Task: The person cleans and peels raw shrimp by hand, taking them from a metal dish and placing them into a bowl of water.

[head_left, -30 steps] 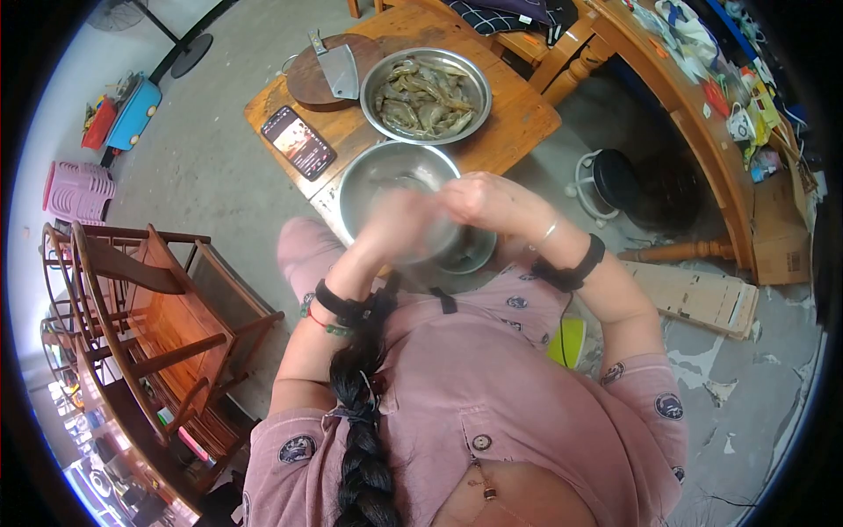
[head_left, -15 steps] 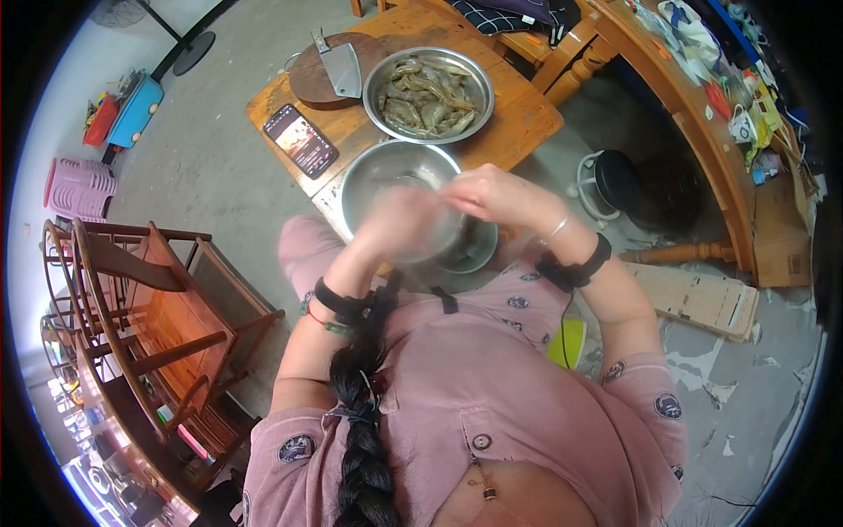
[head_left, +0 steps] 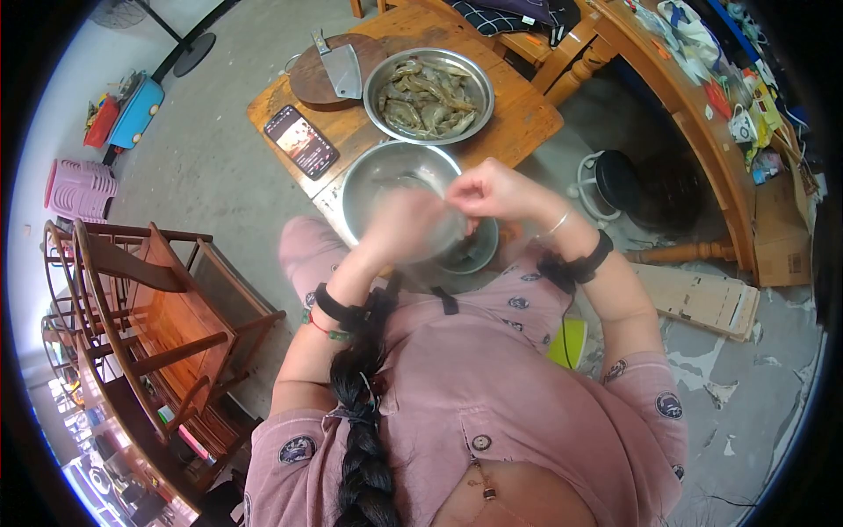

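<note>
My left hand (head_left: 408, 221) is smeared by motion over the near metal bowl (head_left: 362, 171), so its fingers cannot be read. Close beside it, my right hand (head_left: 492, 189) is closed in a pinch at the bowl's right rim. Whatever sits between its fingertips is too small or hidden to name. Beneath the hands, partly covered, a second smaller bowl (head_left: 481, 255) rests near my lap. Beyond them a steel bowl (head_left: 486, 88) full of raw shrimp (head_left: 428, 98) stands on the wooden table (head_left: 522, 114).
A cleaver (head_left: 341, 70) lies on a round chopping board (head_left: 307, 83) at the table's far left. A phone (head_left: 301, 142) with a lit screen lies nearer me. To the right are a black stool (head_left: 619, 182) and flat cardboard (head_left: 694, 299); a wooden chair (head_left: 176, 307) stands left.
My right hand has shifted slightly up and right, opening a small gap from the left. The left hand stays blurred over the bowl. The bowls have not moved.
</note>
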The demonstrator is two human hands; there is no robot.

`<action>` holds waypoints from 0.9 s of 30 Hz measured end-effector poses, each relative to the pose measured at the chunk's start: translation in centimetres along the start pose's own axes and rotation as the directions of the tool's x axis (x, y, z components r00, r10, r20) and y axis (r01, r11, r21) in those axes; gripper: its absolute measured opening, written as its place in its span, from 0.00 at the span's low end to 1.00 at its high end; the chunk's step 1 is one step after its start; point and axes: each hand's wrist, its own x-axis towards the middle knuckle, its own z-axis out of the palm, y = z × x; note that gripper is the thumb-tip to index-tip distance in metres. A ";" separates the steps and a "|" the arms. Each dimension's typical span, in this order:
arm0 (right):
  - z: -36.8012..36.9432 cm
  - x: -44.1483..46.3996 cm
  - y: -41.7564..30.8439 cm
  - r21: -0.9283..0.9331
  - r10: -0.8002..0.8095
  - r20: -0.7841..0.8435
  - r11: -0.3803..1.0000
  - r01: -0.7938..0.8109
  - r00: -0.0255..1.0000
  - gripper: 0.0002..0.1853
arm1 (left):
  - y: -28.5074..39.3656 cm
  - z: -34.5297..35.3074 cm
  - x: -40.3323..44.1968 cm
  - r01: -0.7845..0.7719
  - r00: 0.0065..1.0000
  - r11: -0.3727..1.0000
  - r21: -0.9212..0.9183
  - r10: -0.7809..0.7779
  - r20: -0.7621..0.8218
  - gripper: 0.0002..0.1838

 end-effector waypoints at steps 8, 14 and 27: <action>0.2 -0.4 2.3 0.632 0.182 0.071 0.753 -0.186 0.981 0.09 | 0.7 0.6 -0.2 -0.130 0.971 0.991 -0.017 0.124 -0.206 0.05; 2.1 -0.3 3.3 0.929 0.124 -0.040 0.369 -0.009 0.992 0.11 | 0.4 1.2 0.2 -0.179 0.877 0.969 0.169 0.235 -0.418 0.04; 3.7 1.4 0.8 0.537 0.046 -0.416 0.819 0.204 0.908 0.12 | -1.4 2.0 0.7 -0.004 0.866 1.000 -0.002 0.002 -0.499 0.10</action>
